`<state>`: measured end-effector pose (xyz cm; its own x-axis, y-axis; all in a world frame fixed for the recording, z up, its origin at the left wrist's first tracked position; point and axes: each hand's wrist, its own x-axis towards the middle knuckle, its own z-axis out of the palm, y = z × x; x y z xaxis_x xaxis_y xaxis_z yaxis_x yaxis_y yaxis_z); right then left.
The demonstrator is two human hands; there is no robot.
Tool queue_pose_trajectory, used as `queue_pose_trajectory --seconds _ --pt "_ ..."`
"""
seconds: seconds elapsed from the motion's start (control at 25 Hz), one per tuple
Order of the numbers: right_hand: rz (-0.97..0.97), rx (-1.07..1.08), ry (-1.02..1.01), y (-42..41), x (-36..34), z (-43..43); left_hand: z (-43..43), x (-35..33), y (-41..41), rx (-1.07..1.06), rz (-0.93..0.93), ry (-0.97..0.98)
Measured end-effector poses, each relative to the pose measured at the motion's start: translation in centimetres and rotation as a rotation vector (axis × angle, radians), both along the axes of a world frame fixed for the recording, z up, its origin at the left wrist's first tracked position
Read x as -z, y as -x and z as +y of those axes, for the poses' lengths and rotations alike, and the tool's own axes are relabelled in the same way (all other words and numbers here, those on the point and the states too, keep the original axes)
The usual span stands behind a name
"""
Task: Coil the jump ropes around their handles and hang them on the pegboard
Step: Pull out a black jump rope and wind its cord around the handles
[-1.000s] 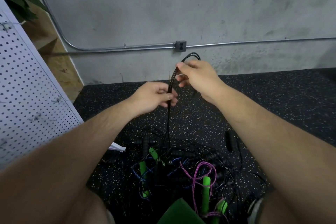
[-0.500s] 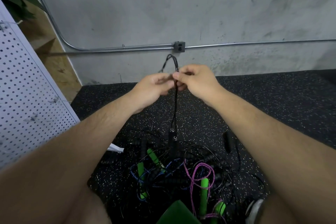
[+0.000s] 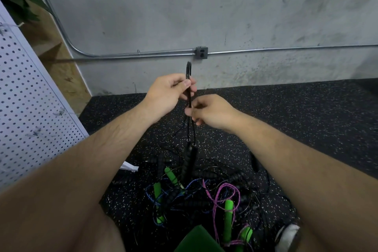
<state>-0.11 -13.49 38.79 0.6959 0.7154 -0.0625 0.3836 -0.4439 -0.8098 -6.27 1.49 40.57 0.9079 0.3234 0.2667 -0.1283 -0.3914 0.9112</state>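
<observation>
Left hand (image 3: pixel 169 96) is up in front of the wall (image 3: pixel 204 6), thumb and forefinger pinched on the black rope (image 3: pixel 189 98) just under its folded top. A short doubled loop sticks up above the fingers.

Right hand (image 3: pixel 212 111) is just below and to the right, fingers curled, thumb and forefinger nipping the same strands. The two hands are close but apart.

Below the right hand two strands drop straight down to the rope's two black handles (image 3: pixel 191 155). They hang side by side and touching, roughly upright, with their lower ends down in the pile (image 3: pixel 204 196).

The pile is a loose tangle on the speckled floor (image 3: pixel 286 118) between the person's forearms. It has thin black cords, a blue rope (image 3: pixel 152 194), a pink rope (image 3: pixel 223 192) and several green handles (image 3: pixel 228 217). One more black handle (image 3: pixel 254 162) lies at the pile's right edge.

A flat green slab (image 3: pixel 196 239) sits at the bottom edge, near side of the pile. Can't tell what it is.

Pegboard (image 3: pixel 30 98) is white, tilted, far left. No rope hangs on the part in view.

A conduit (image 3: pixel 143 54) runs along the wall into an outlet box (image 3: pixel 201 53). Plant (image 3: pixel 16 0) top left, shoe (image 3: pixel 286 237) bottom right.
</observation>
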Motion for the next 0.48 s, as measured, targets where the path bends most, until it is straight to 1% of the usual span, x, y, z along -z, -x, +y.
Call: queue_pose_trajectory --seconds 0.08,0.16,0.2,0.28,0.32,0.36,0.48 --pt "-0.072 0.065 -0.025 -0.4 -0.4 0.1 0.0 -0.2 0.0 0.017 -0.037 0.057" --pt "-0.103 0.129 -0.092 -0.7 -1.5 -0.1 0.4 0.0 0.3 0.055 -0.001 0.097" --pt "-0.093 0.168 -0.153 -0.8 -2.2 -0.1 0.5 0.4 0.6 0.083 0.066 0.075" --pt "-0.038 0.214 -0.283 -1.1 -3.3 -0.2 0.6 1.8 0.9 0.166 0.221 -0.045" --pt "-0.012 0.222 -0.326 -1.2 -3.7 -0.2 0.5 2.5 0.8 0.203 0.261 -0.091" --pt "0.001 0.224 -0.348 -1.4 -3.9 -0.2 0.4 3.0 0.6 0.212 0.271 -0.102" --pt "-0.004 0.214 -0.398 -1.7 -3.7 -0.1 -0.3 3.1 0.0 0.193 0.232 -0.051"
